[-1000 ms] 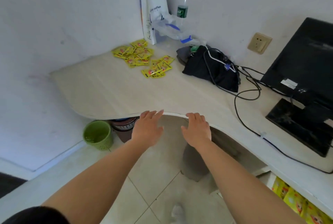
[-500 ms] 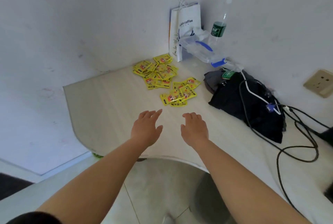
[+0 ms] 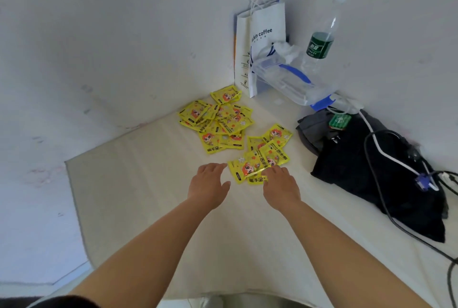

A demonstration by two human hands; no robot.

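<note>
Left grip point(image 3: 207, 184) released, fingers straight, over the pale wood-grain tabletop point(image 3: 138, 191). Fingertips are just beside the left edge of the nearest yellow foil sachet point(image 3: 247, 167); can't tell if they touch

Right grip point(image 3: 280, 185): fingertips bent down onto the near right corner of that same sachet. Can't tell whether it's pinched or only pressed

Sachet is the front one of a small overlapping cluster point(image 3: 272, 144), mid-tabletop. A bigger pile of the same yellow sachets point(image 3: 218, 122) lies further back, toward the wall corner, apart from the cluster

Edges and room:
- tabletop's left edge runs diagonally, rounded corner near left, floor beyond it
- bare surface left of my grips and toward me
- right side is tight: black fabric bag point(image 3: 371, 184) near the cluster, with black and white cables point(image 3: 386, 156) draped over it
- back corner holds a white paper carrier bag point(image 3: 262, 42), a clear plastic box with blue clips point(image 3: 285, 82) and a clear plastic bottle with a green label point(image 3: 322, 42)

Writing:
- carrier bag reads "ckin coffee", first letters hidden at the fold
- sachets show a cartoon face and black characters, not reliably readable
- bottle label text too small to read
</note>
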